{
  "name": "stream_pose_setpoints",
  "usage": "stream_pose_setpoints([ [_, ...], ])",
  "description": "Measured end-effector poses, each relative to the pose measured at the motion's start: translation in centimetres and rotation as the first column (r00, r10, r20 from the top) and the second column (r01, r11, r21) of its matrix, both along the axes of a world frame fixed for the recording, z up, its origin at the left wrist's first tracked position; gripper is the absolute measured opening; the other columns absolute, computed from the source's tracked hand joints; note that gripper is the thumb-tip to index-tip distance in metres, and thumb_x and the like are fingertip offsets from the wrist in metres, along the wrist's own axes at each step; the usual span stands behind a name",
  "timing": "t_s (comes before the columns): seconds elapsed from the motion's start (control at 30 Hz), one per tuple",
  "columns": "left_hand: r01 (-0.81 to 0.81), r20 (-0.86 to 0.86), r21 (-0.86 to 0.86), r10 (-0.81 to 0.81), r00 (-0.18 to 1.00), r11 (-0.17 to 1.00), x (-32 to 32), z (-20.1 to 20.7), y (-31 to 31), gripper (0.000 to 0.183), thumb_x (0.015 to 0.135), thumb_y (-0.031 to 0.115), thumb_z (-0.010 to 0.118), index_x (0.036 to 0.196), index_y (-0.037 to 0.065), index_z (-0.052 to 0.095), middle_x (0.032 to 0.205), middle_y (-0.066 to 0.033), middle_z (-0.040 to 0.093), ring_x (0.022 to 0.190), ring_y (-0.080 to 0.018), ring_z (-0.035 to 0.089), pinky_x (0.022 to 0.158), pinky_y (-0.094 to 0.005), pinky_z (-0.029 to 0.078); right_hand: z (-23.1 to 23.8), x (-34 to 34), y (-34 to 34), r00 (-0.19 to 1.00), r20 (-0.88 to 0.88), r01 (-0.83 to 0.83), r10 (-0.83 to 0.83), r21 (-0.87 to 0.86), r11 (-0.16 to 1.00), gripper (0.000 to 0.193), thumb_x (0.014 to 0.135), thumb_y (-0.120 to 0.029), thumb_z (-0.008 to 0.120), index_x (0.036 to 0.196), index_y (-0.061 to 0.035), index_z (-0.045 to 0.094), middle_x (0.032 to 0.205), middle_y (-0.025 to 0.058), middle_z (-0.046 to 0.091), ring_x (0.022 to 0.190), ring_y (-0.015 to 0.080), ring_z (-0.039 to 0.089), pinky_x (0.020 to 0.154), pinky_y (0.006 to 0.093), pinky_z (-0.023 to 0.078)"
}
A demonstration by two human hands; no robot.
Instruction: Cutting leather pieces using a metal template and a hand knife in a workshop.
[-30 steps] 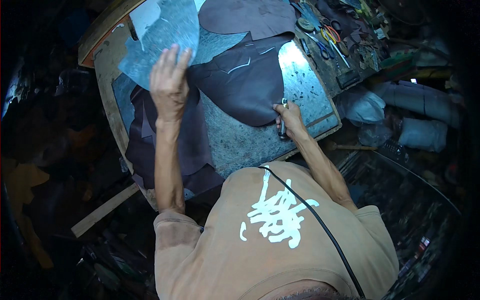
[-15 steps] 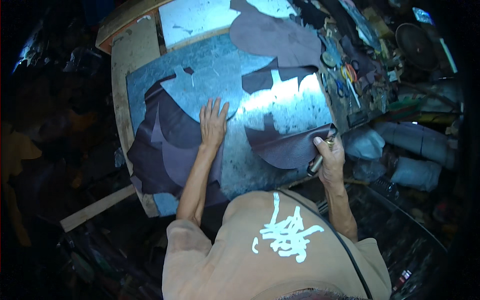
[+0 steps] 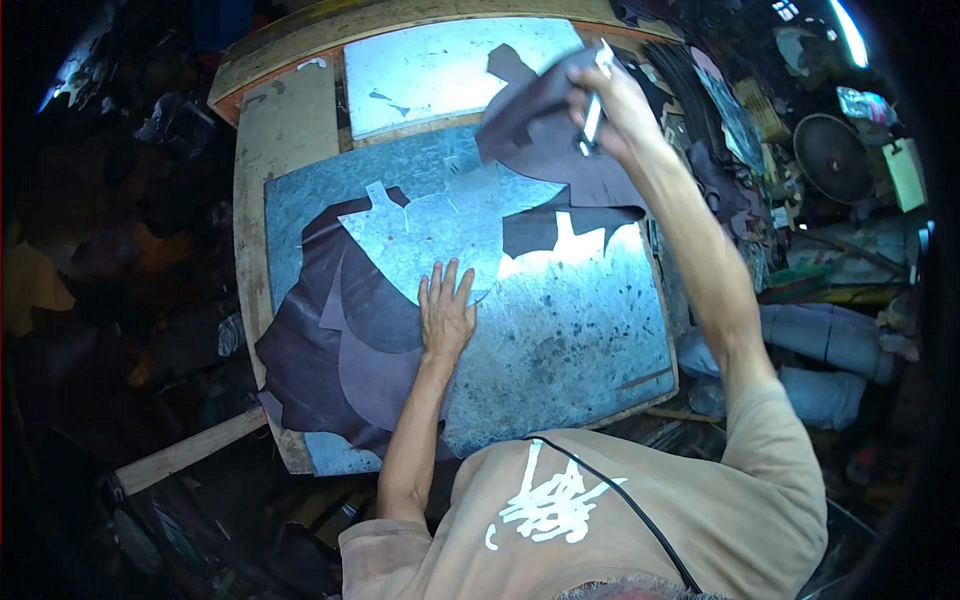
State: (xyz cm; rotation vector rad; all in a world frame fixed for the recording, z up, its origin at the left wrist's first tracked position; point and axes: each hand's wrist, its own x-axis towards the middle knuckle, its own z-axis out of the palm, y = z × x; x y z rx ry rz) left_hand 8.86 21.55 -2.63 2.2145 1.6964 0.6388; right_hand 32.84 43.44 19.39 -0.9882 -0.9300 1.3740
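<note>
My left hand point(image 3: 447, 312) lies flat with its fingers spread, the fingertips on the lower edge of a pale, half-round sheet template point(image 3: 430, 235). Beneath that template, dark brown leather point(image 3: 385, 310) spreads over the left part of the metal-topped table. At the far right, my right hand point(image 3: 618, 105) is closed around a slim, silvery tool point(image 3: 592, 122) and the edge of a cut dark leather piece point(image 3: 535, 98). This piece is blurred by motion and hangs over other brown leather point(image 3: 575, 155). The tool's exact kind cannot be made out.
A white board point(image 3: 440, 75) lies at the table's far side. Bare metal sheet point(image 3: 560, 330) covers the near right. Clutter and a round dark disc point(image 3: 834, 158) are beyond the right edge. A wooden bar point(image 3: 190, 450) juts out at the near left.
My right hand has carried the leather piece and tool from the near right to the far leather. My left hand stays on the template. The whole view has shifted slightly.
</note>
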Motion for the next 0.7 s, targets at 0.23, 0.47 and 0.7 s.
stream_pose_setpoints([
  [0.23,-0.003,0.005,-0.023,0.003,1.0,1.0,-0.4,0.2,0.0,0.058,0.076,0.012,0.069,0.132,0.013,0.053,0.144,-0.014,0.04,0.137,-0.0361,0.032,0.113,-0.0526,0.023,0.7,-10.7,17.5,0.996,-0.043,0.087,-0.084,0.095,0.992,0.01,0.084,-0.004,0.059,0.092,-0.0031,0.054,0.06,0.0101,0.053,0.043,0.0237,0.051,0.038,0.0363,0.044],
  [0.47,0.044,0.073,-0.029,-0.041,0.996,0.999,0.7,1.0,0.8,0.056,0.076,0.01,0.068,0.131,0.012,0.054,0.143,-0.014,0.042,0.137,-0.0357,0.032,0.113,-0.0519,0.022,-13.3,-13.3,19.7,0.958,-0.037,0.273,-0.284,-0.181,0.945,0.015,0.086,-0.001,0.058,0.099,0.0012,0.052,0.071,0.0133,0.054,0.055,0.0251,0.057,0.041,0.0418,0.048],
  [0.7,-0.014,0.033,-0.052,0.016,0.999,0.999,-0.6,-0.1,-0.8,0.058,0.076,0.013,0.07,0.132,0.013,0.053,0.144,-0.0133,0.041,0.138,-0.0353,0.032,0.114,-0.0524,0.022,-18.5,-12.6,1.0,0.984,-0.164,-0.013,-0.069,-0.455,0.89,0.021,0.087,-0.004,0.055,0.107,0.0005,0.052,0.088,0.0148,0.063,0.058,0.0209,0.062,0.041,0.0304,0.043],
])
